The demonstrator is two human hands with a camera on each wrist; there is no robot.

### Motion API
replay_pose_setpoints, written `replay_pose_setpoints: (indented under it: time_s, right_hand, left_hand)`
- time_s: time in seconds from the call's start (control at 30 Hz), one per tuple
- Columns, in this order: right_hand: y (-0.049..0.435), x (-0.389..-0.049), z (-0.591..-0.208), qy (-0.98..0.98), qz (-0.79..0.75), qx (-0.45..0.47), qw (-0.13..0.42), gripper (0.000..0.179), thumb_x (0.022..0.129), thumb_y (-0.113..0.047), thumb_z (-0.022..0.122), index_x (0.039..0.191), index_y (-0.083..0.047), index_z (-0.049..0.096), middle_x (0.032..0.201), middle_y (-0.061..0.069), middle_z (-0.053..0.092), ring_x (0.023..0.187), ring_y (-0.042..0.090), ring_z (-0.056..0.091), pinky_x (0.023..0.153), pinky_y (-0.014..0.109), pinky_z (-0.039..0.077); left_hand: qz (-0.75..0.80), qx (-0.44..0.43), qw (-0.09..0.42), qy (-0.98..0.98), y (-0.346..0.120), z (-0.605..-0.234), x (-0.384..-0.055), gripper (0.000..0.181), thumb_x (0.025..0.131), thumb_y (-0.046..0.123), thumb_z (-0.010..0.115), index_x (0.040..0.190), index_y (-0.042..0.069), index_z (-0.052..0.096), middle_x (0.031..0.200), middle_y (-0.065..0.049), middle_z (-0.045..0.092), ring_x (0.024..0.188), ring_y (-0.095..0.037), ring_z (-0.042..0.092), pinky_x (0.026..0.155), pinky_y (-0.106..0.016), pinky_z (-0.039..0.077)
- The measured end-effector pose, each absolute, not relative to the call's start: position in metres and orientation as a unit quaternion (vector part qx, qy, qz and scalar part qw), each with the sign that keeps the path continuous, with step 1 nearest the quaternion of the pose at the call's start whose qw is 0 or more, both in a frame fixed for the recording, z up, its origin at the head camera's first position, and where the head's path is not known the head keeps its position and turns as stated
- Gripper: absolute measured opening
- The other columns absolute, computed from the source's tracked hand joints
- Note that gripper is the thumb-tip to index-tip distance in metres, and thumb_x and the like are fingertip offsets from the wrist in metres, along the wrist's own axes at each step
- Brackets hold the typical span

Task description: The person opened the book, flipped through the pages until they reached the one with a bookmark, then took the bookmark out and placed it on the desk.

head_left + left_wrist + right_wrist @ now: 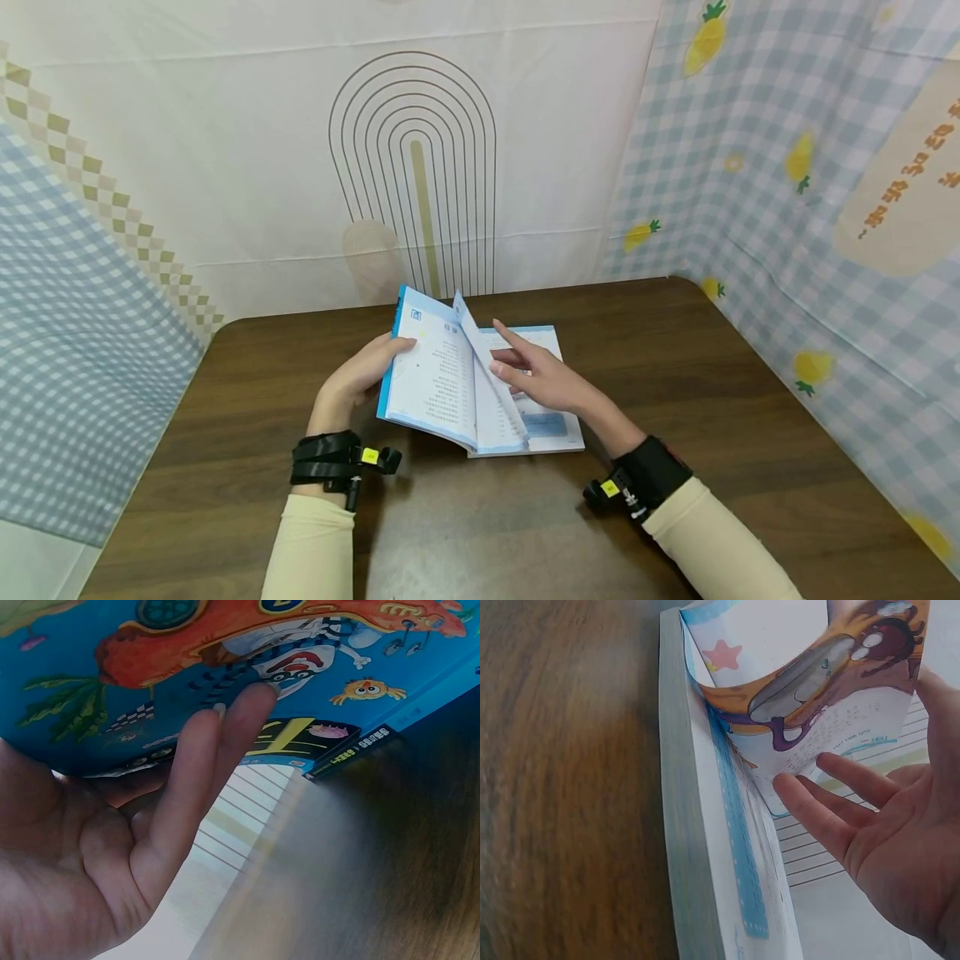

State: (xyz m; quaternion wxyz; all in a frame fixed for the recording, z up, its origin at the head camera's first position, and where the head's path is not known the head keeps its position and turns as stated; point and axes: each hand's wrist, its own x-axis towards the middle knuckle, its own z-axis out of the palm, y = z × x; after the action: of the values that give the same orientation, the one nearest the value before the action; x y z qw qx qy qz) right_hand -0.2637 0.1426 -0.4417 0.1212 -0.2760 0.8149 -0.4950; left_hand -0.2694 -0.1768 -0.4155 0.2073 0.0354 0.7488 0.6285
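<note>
An open paperback book (431, 375) with a blue cover (217, 660) stands over the table, its left half tilted up. My left hand (365, 368) holds that half, thumb on the page and fingers behind the illustrated cover. One page (487, 387) stands up, partly turned, its back showing a cartoon picture in the right wrist view. My right hand (543, 377) is at this page's outer edge, thumb tip on the near side, fingers (814, 814) fairly straight and spread along the back. The book's right half (551, 425) lies on the table.
The brown wooden table (480, 525) reaches a white cloth backdrop (262, 167) with an arch pattern. Checked cloth (750, 275) with pineapples hangs at the right, and blue checked cloth (82, 333) at the left. Each wrist wears a black strap with a camera (326, 458).
</note>
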Motion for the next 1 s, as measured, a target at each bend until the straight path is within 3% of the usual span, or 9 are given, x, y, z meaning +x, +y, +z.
replay_pose_setpoints:
  time_s: [0.13,0.43,0.73,1.0]
  right_hand:
    - [0.1409,-0.2623,-0.4412,0.815,-0.489,-0.285,0.124,0.075,0.11,-0.048,0.056,0.171,-0.029,0.018,0.16,0.02,0.048,0.139,0.031,0.057,0.09,0.039,0.062]
    - [0.1391,-0.2613,-0.4434,0.814,-0.479,-0.311,0.108,0.064,0.112,-0.038,0.055,0.167,-0.016,0.032,0.168,0.009,0.039,0.145,0.028,0.051,0.111,0.049,0.049]
    - [0.1373,-0.2602,-0.4436,0.82,-0.47,-0.306,0.114,0.063,0.111,-0.042,0.057,0.163,-0.011,0.041,0.163,0.008,0.046,0.146,0.028,0.049,0.114,0.052,0.046]
    - [0.1371,-0.262,-0.4462,0.818,-0.468,-0.312,0.116,0.053,0.113,-0.036,0.054,0.157,-0.008,0.051,0.159,0.009,0.052,0.145,0.025,0.049,0.114,0.05,0.046]
  left_hand:
    - [0.628,0.035,0.207,0.75,-0.1767,-0.4159,-0.2698,0.053,0.114,0.032,0.043,0.161,0.007,0.037,0.121,-0.017,0.072,0.088,-0.02,0.076,0.071,-0.033,0.062]
    - [0.627,0.034,0.207,0.75,-0.1769,-0.4172,-0.2699,0.054,0.114,0.032,0.042,0.162,0.008,0.036,0.123,-0.017,0.071,0.09,-0.02,0.075,0.073,-0.033,0.062]
    - [0.628,0.036,0.21,0.748,-0.1765,-0.4173,-0.2705,0.054,0.115,0.032,0.042,0.162,0.008,0.035,0.124,-0.017,0.07,0.09,-0.02,0.075,0.073,-0.033,0.062]
    - [0.625,0.036,0.209,0.751,-0.1762,-0.4172,-0.2704,0.054,0.114,0.032,0.042,0.162,0.008,0.035,0.124,-0.017,0.07,0.09,-0.02,0.075,0.073,-0.033,0.062]
